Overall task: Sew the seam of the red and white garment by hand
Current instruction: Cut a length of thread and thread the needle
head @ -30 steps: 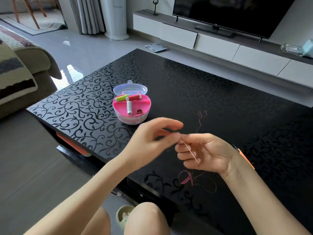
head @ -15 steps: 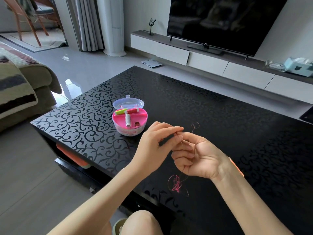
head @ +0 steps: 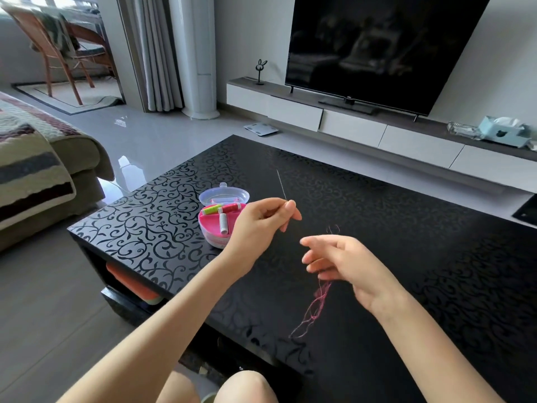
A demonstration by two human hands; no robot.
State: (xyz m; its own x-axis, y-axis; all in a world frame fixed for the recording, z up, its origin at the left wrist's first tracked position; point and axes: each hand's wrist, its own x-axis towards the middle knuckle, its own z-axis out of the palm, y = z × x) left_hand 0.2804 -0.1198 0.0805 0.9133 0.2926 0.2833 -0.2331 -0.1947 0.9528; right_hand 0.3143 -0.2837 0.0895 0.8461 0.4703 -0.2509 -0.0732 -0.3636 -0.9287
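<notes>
Red and white garment: none shows anywhere in this view, neither on the counter (head: 421,257) nor over the knees at the bottom edge. I judge the seam itself is not yet begun and this is the preparing of needle and thread.

The needle (head: 281,184) stands nearly upright, its free end tipped a little away from the person. Its lower end is pinched between thumb and forefinger of the left hand (head: 260,225), whose other fingers curl loosely beneath. Which end carries the eye is too fine to tell. Holding it high against the dark counter probably makes the thin steel easier to see.

The pink thread (head: 318,301) hangs from the right hand (head: 351,266) in a loose tangle that trails down to the counter, with a short wisp showing above the hand. Those fingers are half-curled and blurred, so I cannot tell whether they pinch the thread or it merely drapes over them. The two hands are apart, and whether any thread runs through the needle cannot be made out.

Just behind the left hand sits the pink sewing box (head: 213,228), its clear lid tipped open — green, red and white spools lie inside, within easy reach.
</notes>
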